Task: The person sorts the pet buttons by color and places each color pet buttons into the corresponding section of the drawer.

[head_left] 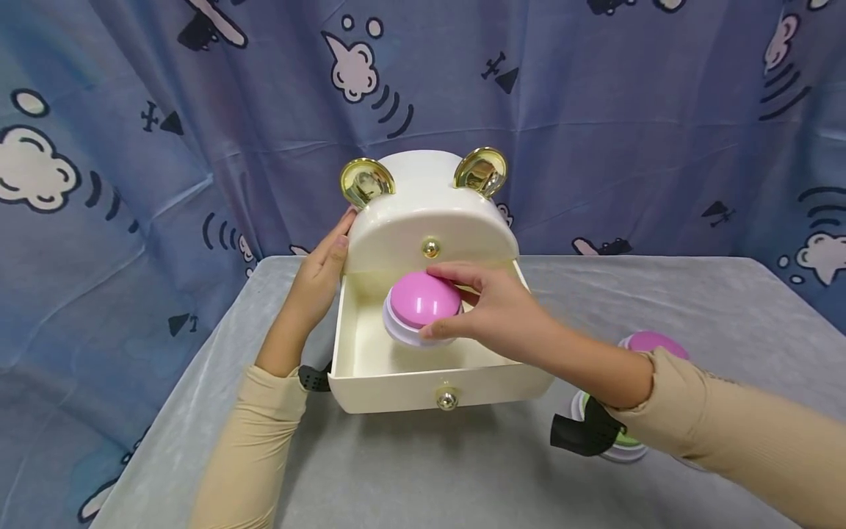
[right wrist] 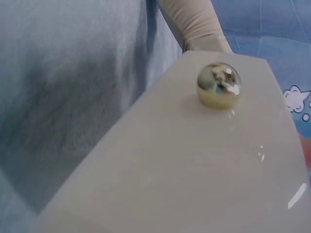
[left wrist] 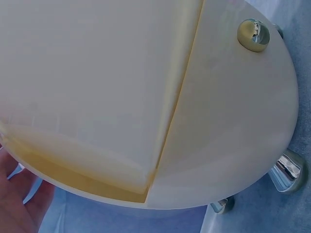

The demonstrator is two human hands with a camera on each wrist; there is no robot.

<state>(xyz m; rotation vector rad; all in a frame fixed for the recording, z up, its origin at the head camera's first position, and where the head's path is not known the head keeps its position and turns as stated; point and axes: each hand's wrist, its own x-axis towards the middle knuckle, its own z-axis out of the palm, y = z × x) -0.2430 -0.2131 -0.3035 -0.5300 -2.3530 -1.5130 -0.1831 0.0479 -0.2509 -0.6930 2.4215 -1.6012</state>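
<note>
Clock face centred on the round glossy pink dome with a pale rim, 12 pointing away from you. Nearest, at 7 and 4, are your beige fabric sleeves, each arm with a black wrist strap. At 4, partly behind your right strap, a round green-topped piece with a pale rim stands on the grey cloth-covered table; at 3, a second pink-topped piece shows beyond your sleeve. At 6 is the front of a cream-white glossy drawer, pulled out, bearing a shiny gold ball knob. The pink dome is inside the drawer's walls; cannot tell whether it touches the floor. Your right hand comes in from 3, pinching it: thumb on the near edge, fingertips over the far side. Your left hand, between 9 and 10, rests against the left side of the white glossy round-topped box; fingers fairly straight, gaps between them in the left wrist view. At 12, a second gold knob; at 11 and 1, shiny gold cupped ears. Farthest, a blue-violet curtain printed with clouds.
</note>
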